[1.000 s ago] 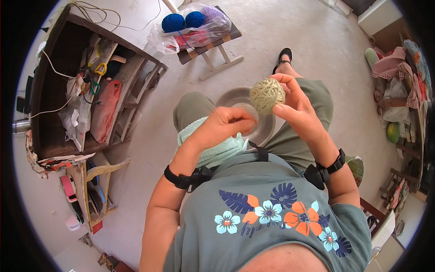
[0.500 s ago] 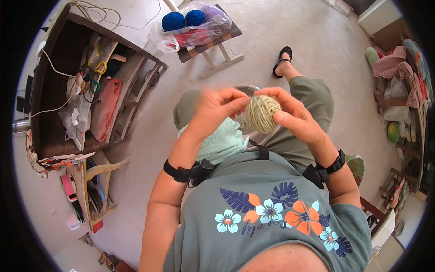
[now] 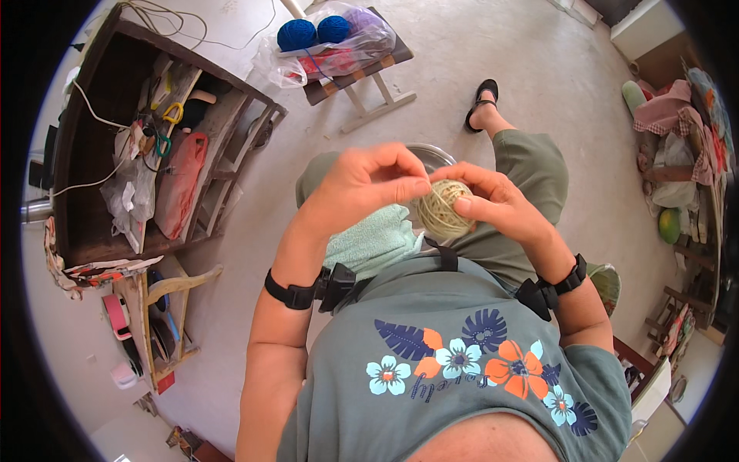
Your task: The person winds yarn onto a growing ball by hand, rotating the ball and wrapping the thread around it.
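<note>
A pale green ball of yarn (image 3: pixel 444 212) sits in my right hand (image 3: pixel 504 202), held between thumb and fingers above my lap. Close against its left side, my left hand (image 3: pixel 366 185) is closed in a pinch on the yarn strand, which is too thin to follow clearly. Beneath my left wrist a mint green towel (image 3: pixel 373 245) lies over my left thigh. Between my knees stands a round metal basin (image 3: pixel 431 152), mostly hidden by my hands, the ball and the towel.
Ahead, a small stool (image 3: pixel 377 96) carries a plastic bag (image 3: pixel 366 50) and two blue yarn balls (image 3: pixel 297 35). On the left, a dark wooden cabinet (image 3: pixel 81 242) holds scissors (image 3: pixel 172 114) and bags. Cloths (image 3: pixel 670 108) are heaped at the far right.
The yarn ball and my right hand have shifted slightly down and left, and the ball has turned. My left hand has moved a little around it; its fingertips remain close.
</note>
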Motion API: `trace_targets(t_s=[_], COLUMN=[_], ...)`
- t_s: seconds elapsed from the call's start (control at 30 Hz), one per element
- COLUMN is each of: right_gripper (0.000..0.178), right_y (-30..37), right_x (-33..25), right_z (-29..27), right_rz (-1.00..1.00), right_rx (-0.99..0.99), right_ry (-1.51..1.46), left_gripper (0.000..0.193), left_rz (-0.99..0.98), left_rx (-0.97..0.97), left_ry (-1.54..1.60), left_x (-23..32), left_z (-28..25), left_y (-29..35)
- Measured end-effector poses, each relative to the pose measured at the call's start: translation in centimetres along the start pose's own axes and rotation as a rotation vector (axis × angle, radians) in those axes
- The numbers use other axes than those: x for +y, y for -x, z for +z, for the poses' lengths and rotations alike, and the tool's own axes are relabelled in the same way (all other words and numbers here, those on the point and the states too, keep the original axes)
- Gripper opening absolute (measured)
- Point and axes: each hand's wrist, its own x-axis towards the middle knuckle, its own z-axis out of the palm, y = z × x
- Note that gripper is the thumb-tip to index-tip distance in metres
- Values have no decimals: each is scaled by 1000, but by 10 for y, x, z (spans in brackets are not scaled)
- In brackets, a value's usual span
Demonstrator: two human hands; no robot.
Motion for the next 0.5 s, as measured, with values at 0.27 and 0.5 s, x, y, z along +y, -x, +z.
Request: trace_targets(t_s=[0.27, 0.5], right_gripper=[49, 49], right_y=[-3, -11], right_x=[-9, 4], right_z=[7, 2], right_rz=[-263, -270], right_rx=[134, 210], right_ry=[-126, 13], left_gripper=[11, 12], left_rz=[-141, -50], left_rx=[100, -96], left_ry=[-74, -161], left_x=[-44, -11], left_z=[7, 15], left_y=[-1, 9])
